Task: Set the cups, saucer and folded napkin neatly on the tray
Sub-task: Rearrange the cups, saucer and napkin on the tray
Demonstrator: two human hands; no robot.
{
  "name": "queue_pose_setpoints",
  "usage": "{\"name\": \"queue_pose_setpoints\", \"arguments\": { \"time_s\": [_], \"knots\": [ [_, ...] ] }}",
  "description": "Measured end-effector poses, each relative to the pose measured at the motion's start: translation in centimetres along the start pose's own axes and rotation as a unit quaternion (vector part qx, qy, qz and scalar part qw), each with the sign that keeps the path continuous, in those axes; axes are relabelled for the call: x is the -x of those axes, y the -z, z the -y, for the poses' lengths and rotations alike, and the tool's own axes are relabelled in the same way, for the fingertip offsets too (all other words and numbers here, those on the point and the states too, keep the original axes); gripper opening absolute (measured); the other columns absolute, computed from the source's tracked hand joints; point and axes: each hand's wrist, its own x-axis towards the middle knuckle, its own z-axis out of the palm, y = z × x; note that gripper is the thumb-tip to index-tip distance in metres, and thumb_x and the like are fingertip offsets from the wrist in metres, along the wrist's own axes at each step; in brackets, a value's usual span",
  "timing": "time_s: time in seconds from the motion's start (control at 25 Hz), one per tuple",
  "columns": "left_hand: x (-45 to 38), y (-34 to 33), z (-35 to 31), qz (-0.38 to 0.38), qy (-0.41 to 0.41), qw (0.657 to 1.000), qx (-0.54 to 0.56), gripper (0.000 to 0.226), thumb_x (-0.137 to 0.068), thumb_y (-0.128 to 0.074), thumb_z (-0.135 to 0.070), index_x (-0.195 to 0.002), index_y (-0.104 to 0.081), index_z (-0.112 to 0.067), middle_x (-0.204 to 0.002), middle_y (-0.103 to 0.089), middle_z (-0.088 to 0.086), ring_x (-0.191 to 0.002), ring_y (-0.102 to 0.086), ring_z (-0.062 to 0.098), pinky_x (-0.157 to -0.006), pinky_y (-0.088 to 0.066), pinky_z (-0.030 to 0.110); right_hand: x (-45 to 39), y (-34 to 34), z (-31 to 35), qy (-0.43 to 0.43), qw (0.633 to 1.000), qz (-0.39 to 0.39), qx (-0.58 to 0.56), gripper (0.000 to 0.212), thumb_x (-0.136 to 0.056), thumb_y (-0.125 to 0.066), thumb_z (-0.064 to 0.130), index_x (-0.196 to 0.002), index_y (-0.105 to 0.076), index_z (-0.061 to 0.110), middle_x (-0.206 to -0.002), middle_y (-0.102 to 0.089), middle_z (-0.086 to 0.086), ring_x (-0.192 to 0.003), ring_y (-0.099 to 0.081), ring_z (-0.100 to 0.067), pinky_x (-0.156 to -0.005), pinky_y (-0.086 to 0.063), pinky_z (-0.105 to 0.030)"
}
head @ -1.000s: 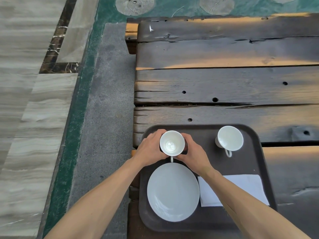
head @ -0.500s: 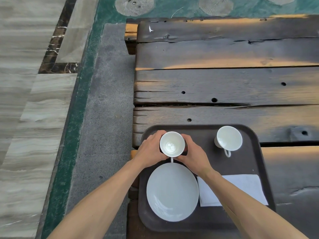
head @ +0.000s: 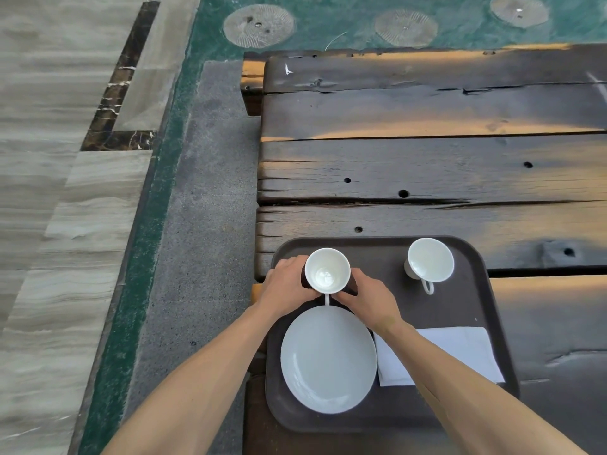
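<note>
A dark brown tray [head: 473, 297] lies on the near left corner of a wooden table. An upright white cup [head: 326, 270] stands at the tray's far left corner, its handle pointing toward me. My left hand [head: 287, 284] and my right hand [head: 369, 298] cup its two sides. A second white cup [head: 430, 259] stands at the far right of the tray, handle toward me. A white saucer [head: 328, 359] rests on the near left of the tray. To its right lies a folded white napkin [head: 460, 346], partly under my right forearm.
The dark plank table [head: 427, 165] stretches away beyond the tray. Its left edge drops to a grey stone strip [head: 197, 224] and pale tiled floor [head: 49, 224]. Green water with round stepping stones [head: 258, 26] lies past the far end.
Almost nothing has moved. Both hands stay wrapped around the left cup in the same spot on the tray; the view shifts only slightly.
</note>
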Motion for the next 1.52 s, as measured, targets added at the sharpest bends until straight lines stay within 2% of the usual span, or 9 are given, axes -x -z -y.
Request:
{"name": "queue_pose_setpoints", "arguments": {
  "time_s": [0.12,0.24,0.36,0.64,0.84,1.0,1.2,1.52],
  "knots": [
    [1.6,0.0,0.3,-0.024,0.022,0.998,-0.047,0.053,-0.081,-0.069,-0.045,-0.130,-0.053,-0.030,-0.127,-0.059,-0.006,-0.121,-0.047,0.019,-0.097,-0.039,0.041,1.4,0.2,-0.6,0.002,1.000,0.000,0.024,0.036,-0.085,-0.061,0.049,-0.118,-0.058,0.035,-0.112,-0.068,0.020,-0.101,-0.064,-0.007,-0.074,-0.049,-0.028],
    [3.6,0.1,0.7,-0.019,0.033,0.998,-0.042,0.047,-0.083,-0.067,-0.047,-0.126,-0.057,-0.031,-0.125,-0.060,-0.009,-0.121,-0.048,0.016,-0.101,-0.040,0.043,2.9,0.5,-1.0,0.007,0.998,-0.005,0.056,0.042,-0.088,-0.058,0.050,-0.126,-0.057,0.031,-0.123,-0.064,0.015,-0.111,-0.060,-0.009,-0.083,-0.048,-0.030],
    [6.0,0.0,0.5,-0.026,0.029,0.999,-0.032,0.042,-0.085,-0.067,-0.047,-0.123,-0.061,-0.030,-0.122,-0.060,-0.010,-0.118,-0.050,0.014,-0.099,-0.041,0.035,5.0,0.8,-1.4,0.012,0.997,-0.015,0.069,0.044,-0.091,-0.055,0.050,-0.131,-0.055,0.030,-0.128,-0.061,0.013,-0.115,-0.057,-0.009,-0.088,-0.048,-0.032],
    [10.5,-1.4,-2.1,-0.009,-0.008,1.000,-0.026,0.033,-0.088,-0.064,-0.046,-0.117,-0.063,-0.029,-0.119,-0.062,-0.010,-0.112,-0.055,0.012,-0.095,-0.046,0.036,9.4,1.5,-2.6,0.033,0.992,-0.036,0.113,0.036,-0.093,-0.052,0.047,-0.123,-0.060,0.028,-0.119,-0.065,0.009,-0.108,-0.061,-0.015,-0.087,-0.051,-0.036],
    [11.8,-2.8,-5.0,0.010,-0.010,1.000,-0.017,0.032,-0.091,-0.061,-0.045,-0.119,-0.061,-0.031,-0.122,-0.061,-0.012,-0.111,-0.056,0.010,-0.096,-0.048,0.036,11.3,3.1,-4.5,0.053,0.987,-0.041,0.146,0.037,-0.094,-0.052,0.047,-0.125,-0.061,0.028,-0.124,-0.064,0.010,-0.113,-0.059,-0.015,-0.091,-0.048,-0.036],
    [11.6,-4.2,-8.1,0.009,-0.011,1.000,-0.011,0.033,-0.090,-0.062,-0.044,-0.120,-0.062,-0.029,-0.123,-0.061,-0.010,-0.113,-0.056,0.012,-0.095,-0.047,0.033,12.0,5.6,-7.0,0.063,0.981,-0.053,0.175,0.038,-0.094,-0.050,0.048,-0.126,-0.060,0.028,-0.126,-0.063,0.009,-0.115,-0.057,-0.017,-0.092,-0.047,-0.036],
    [10.3,-6.2,-12.7,0.016,-0.005,0.999,-0.040,0.033,-0.090,-0.061,-0.044,-0.119,-0.062,-0.029,-0.121,-0.061,-0.009,-0.110,-0.058,0.013,-0.094,-0.049,0.035,11.9,9.2,-10.8,0.066,0.978,-0.053,0.193,0.039,-0.094,-0.049,0.049,-0.125,-0.060,0.027,-0.124,-0.064,0.008,-0.113,-0.058,-0.018,-0.091,-0.048,-0.037],
    [7.7,-8.9,-18.1,0.028,0.028,0.997,-0.073,0.036,-0.090,-0.058,-0.042,-0.123,-0.061,-0.028,-0.126,-0.061,-0.008,-0.114,-0.057,0.013,-0.095,-0.047,0.036,9.8,14.4,-16.4,0.071,0.979,-0.023,0.189,0.038,-0.093,-0.049,0.046,-0.124,-0.060,0.026,-0.122,-0.063,0.004,-0.112,-0.057,-0.020,-0.086,-0.048,-0.034]
  ]
}}
